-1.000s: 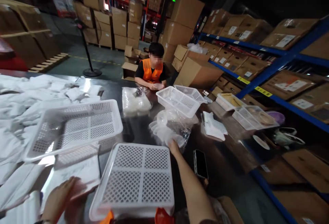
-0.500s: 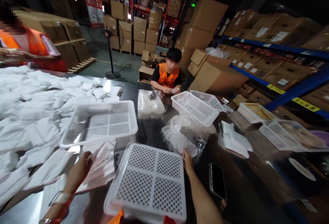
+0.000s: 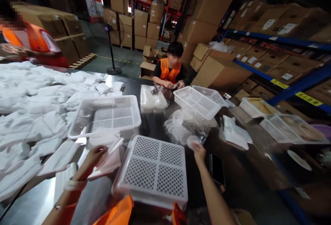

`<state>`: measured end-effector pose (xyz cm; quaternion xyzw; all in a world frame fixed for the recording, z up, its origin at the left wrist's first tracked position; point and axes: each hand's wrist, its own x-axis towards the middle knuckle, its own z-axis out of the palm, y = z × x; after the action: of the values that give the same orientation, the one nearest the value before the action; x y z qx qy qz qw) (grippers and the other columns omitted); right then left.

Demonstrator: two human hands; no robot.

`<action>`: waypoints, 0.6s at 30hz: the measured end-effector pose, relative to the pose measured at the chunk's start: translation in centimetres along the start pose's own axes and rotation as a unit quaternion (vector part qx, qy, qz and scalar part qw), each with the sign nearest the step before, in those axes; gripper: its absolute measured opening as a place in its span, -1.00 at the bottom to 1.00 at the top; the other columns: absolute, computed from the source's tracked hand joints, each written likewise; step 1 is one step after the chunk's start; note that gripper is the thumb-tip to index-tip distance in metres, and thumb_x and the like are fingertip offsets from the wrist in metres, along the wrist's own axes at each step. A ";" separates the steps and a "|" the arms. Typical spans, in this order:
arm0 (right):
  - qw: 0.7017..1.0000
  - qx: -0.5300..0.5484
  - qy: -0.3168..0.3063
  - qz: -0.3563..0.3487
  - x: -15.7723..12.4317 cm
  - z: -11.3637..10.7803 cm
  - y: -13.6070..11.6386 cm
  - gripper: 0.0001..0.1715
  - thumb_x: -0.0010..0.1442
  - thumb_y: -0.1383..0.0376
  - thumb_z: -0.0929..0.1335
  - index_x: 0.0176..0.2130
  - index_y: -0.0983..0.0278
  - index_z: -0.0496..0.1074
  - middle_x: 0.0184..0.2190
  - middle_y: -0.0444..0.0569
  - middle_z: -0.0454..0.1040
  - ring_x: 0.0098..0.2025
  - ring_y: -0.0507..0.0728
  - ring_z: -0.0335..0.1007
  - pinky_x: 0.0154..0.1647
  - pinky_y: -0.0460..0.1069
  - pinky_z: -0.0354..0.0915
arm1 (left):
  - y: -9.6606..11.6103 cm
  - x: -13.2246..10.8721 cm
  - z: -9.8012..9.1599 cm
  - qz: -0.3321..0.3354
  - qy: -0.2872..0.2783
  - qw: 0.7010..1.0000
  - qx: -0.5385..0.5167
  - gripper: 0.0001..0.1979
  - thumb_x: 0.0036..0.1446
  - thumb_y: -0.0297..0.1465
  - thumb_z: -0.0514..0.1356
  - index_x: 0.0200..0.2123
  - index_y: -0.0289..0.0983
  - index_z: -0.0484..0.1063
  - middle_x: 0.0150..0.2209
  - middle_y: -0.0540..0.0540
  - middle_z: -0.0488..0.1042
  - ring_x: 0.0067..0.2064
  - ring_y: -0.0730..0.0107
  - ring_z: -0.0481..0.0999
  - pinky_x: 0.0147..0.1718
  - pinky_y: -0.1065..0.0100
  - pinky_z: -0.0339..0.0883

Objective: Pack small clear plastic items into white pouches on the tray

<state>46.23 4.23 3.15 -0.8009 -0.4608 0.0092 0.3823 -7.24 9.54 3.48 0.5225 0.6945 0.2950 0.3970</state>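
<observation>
My left hand [image 3: 96, 153] is closed on a flat clear packet [image 3: 108, 157] lying on the shiny table, just left of an upturned white perforated basket [image 3: 152, 170]. My right hand [image 3: 199, 150] reaches forward and pinches a small round clear lid [image 3: 192, 141] at the near edge of a crinkled clear bag of lids [image 3: 184, 128]. A second white basket [image 3: 104, 114] stands open side up just beyond my left hand. A black phone [image 3: 216, 169] lies to the right of my right forearm.
A heap of white packets [image 3: 33, 104] covers the table's left side. Across the table sits a person in an orange vest [image 3: 169, 71], with a bag of white items [image 3: 152, 99] and two more baskets [image 3: 198, 101]. Another orange-vested person [image 3: 28, 44] is far left. Trays [image 3: 281, 125] and boxed shelves [image 3: 271, 63] line the right.
My right hand has drawn a small clear lid out of the bag. My left hand slid right with the flat packet. The view shifted a little.
</observation>
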 end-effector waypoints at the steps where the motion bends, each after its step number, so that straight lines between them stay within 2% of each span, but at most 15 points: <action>1: 1.000 -0.003 0.003 -0.013 -1.1 -0.7 -0.9 -0.62 0.11 0.07 0.29 -0.48 0.31 0.45 -0.49 0.08 0.51 -0.38 0.18 0.43 -0.31 0.05 0.36 | 0.8 -0.8 1.2 0.021 0.003 1.000 -0.009 -0.67 -0.05 -0.10 0.10 -0.39 -0.24 0.44 -0.39 -0.12 0.58 -0.32 0.17 0.56 -0.35 0.31 0.41; 3: 0.997 -0.027 -0.014 -0.068 -4.4 -1.8 -3.2 -0.75 0.11 0.18 0.32 -0.47 0.29 0.46 -0.42 0.07 0.52 -0.30 0.18 0.43 -0.18 0.07 0.35 | 2.8 -3.0 4.3 0.103 -0.025 0.994 -0.009 -0.66 0.08 -0.12 0.03 -0.31 -0.24 0.43 -0.31 -0.14 0.58 -0.26 0.19 0.57 -0.27 0.30 0.41; 4: 0.993 -0.042 -0.031 -0.104 -6.5 -2.1 -4.5 -0.83 0.12 0.26 0.32 -0.44 0.27 0.47 -0.38 0.04 0.53 -0.27 0.17 0.43 -0.12 0.06 0.34 | 3.8 -4.4 6.1 0.166 -0.067 0.984 0.008 -0.68 0.15 -0.16 0.01 -0.29 -0.23 0.43 -0.29 -0.15 0.59 -0.24 0.20 0.58 -0.24 0.30 0.41; 5: 0.976 -0.093 -0.069 -0.183 -8.8 -2.2 -5.8 -0.83 0.16 0.36 0.28 -0.38 0.26 0.48 -0.36 0.02 0.53 -0.26 0.16 0.43 -0.11 0.07 0.33 | 4.7 -5.9 7.9 0.226 -0.123 0.965 0.038 -0.71 0.20 -0.23 0.00 -0.25 -0.23 0.44 -0.26 -0.15 0.59 -0.22 0.20 0.58 -0.23 0.30 0.40; 7: 0.935 -0.188 -0.105 -0.281 -13.4 -2.0 -8.1 -0.63 0.11 0.52 0.28 -0.13 0.25 0.49 -0.33 0.01 0.53 -0.28 0.17 0.44 -0.16 0.07 0.35 | 5.7 -8.7 11.2 0.311 -0.190 0.922 0.135 -0.76 0.22 -0.38 -0.02 -0.25 -0.24 0.45 -0.34 -0.16 0.58 -0.28 0.20 0.58 -0.25 0.27 0.40; 9: 0.917 -0.202 -0.125 -0.319 -16.9 -1.4 -9.3 -0.35 -0.01 0.59 0.32 0.08 0.27 0.41 -0.28 0.00 0.55 -0.24 0.21 0.47 -0.14 0.10 0.39 | 5.7 -10.5 13.3 0.347 -0.216 0.892 0.192 -0.73 0.20 -0.50 -0.03 -0.21 -0.27 0.47 -0.36 -0.17 0.57 -0.30 0.19 0.58 -0.27 0.25 0.41; 11: 0.928 -0.170 -0.121 -0.309 -18.8 -0.8 -9.4 -0.25 -0.07 0.61 0.34 0.12 0.29 0.38 -0.17 0.04 0.57 -0.12 0.27 0.49 -0.05 0.14 0.41 | 5.0 -11.0 14.2 0.371 -0.237 0.877 0.192 -0.67 0.18 -0.56 -0.05 -0.14 -0.29 0.47 -0.31 -0.19 0.59 -0.28 0.19 0.59 -0.27 0.26 0.43; 13: 0.952 -0.103 -0.097 -0.271 -18.9 -0.3 -8.6 -0.35 -0.04 0.60 0.32 0.05 0.29 0.44 -0.08 0.08 0.56 -0.02 0.30 0.48 0.01 0.17 0.42 | 4.3 -10.8 14.0 0.399 -0.265 0.861 0.168 -0.64 0.17 -0.59 -0.05 -0.11 -0.27 0.48 -0.20 -0.16 0.61 -0.21 0.23 0.60 -0.21 0.30 0.45; 16: 0.972 0.001 -0.072 -0.223 -17.3 0.0 -7.2 -0.53 0.05 0.56 0.26 -0.12 0.25 0.55 -0.15 0.05 0.60 -0.08 0.22 0.53 -0.02 0.13 0.46 | 3.8 -10.0 13.0 0.437 -0.306 0.834 0.143 -0.68 0.14 -0.61 0.01 -0.26 -0.23 0.54 -0.02 -0.11 0.57 -0.04 0.26 0.57 -0.09 0.35 0.43; 18: 0.979 0.042 -0.063 -0.191 -16.1 -0.4 -6.6 -0.61 0.10 0.51 0.25 -0.18 0.26 0.56 -0.21 0.05 0.62 -0.12 0.18 0.56 -0.04 0.09 0.48 | 3.8 -9.7 12.5 0.463 -0.298 0.822 0.142 -0.72 0.15 -0.58 0.06 -0.36 -0.23 0.56 -0.03 -0.11 0.58 -0.03 0.24 0.56 -0.07 0.32 0.42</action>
<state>32.28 -6.16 2.13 -0.6794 -0.6276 0.0057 0.3802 6.77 1.27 2.59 0.8958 0.2526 0.1717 0.3229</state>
